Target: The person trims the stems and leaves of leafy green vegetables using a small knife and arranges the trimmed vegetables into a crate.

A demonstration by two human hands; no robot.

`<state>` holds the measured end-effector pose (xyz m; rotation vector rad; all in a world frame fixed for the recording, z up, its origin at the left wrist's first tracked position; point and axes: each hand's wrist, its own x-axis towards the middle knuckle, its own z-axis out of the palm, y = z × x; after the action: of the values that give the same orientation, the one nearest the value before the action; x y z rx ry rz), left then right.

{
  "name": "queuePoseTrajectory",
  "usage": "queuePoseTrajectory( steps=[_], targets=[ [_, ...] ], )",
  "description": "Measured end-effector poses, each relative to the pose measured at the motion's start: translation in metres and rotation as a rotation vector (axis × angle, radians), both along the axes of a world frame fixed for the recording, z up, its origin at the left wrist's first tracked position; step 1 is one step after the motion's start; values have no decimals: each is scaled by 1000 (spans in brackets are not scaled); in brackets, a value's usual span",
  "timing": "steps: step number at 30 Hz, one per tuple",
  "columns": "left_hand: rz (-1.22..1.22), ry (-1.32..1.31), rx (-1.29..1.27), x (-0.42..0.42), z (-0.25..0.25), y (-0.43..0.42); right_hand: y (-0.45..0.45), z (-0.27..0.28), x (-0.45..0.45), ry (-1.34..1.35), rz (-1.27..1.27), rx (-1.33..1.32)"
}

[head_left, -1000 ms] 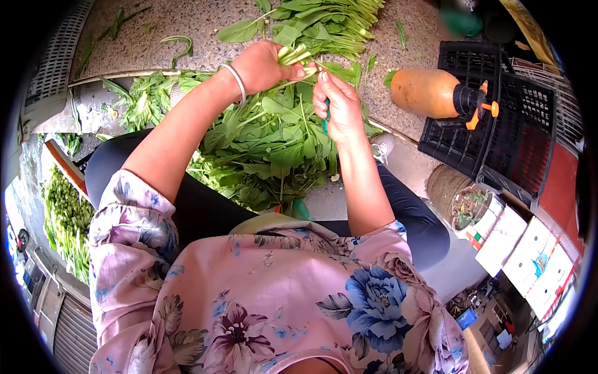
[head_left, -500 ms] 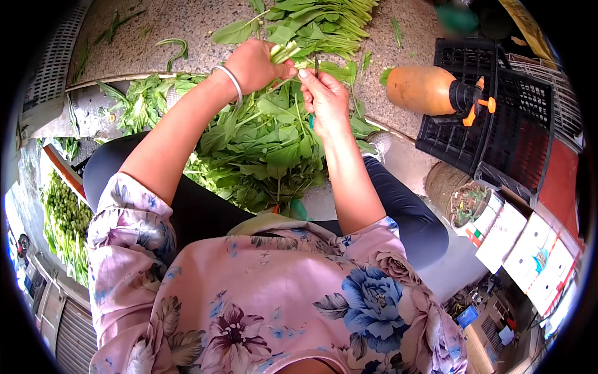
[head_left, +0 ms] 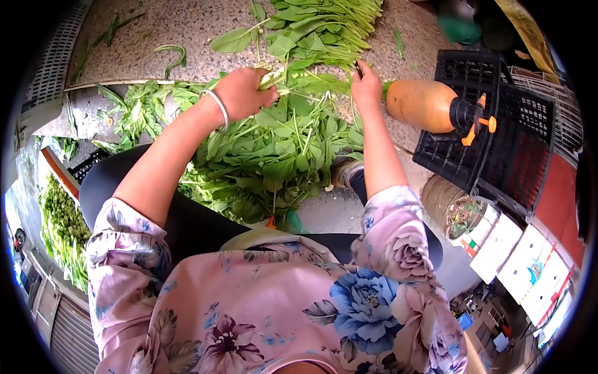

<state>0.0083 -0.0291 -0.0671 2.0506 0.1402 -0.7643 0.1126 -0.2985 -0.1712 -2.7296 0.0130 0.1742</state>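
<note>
My left hand [head_left: 243,93], with a bangle at the wrist, is closed round a small bunch of pale green stems [head_left: 271,79]. To the right, my right hand [head_left: 366,86] grips a small dark knife [head_left: 359,68], of which only a short part shows. Green leaves lie close to its fingers; whether it holds any of them I cannot tell. Beneath both hands spreads a large heap of leafy greens [head_left: 280,146]. Beyond them a bundle of greens [head_left: 327,31] lies on the speckled stone slab [head_left: 199,31], its stems toward the right.
An orange spray bottle [head_left: 421,105] lies on its side at the right, against black plastic crates [head_left: 467,118]. Loose leaves [head_left: 140,109] lie at the left. More greens [head_left: 62,230] stand at the far left. A bucket with scraps [head_left: 464,217] and white boxes [head_left: 536,268] are lower right.
My right hand has moved away from the stems, to the right and slightly up, toward the spray bottle. My left hand has moved slightly down and left, still holding the stems.
</note>
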Motion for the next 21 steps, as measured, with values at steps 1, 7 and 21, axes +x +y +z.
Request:
queuePoseTrajectory(
  steps=[1,7,21],
  targets=[
    [10,-35,-26,-1,-2,2,0,-3,12,-92,65,-36],
    [-33,-109,10,7,4,1,1,-4,47,284,81,-204],
    [-14,-174,-14,1,7,-3,-10,-14,2,510,-313,704]
  ],
)
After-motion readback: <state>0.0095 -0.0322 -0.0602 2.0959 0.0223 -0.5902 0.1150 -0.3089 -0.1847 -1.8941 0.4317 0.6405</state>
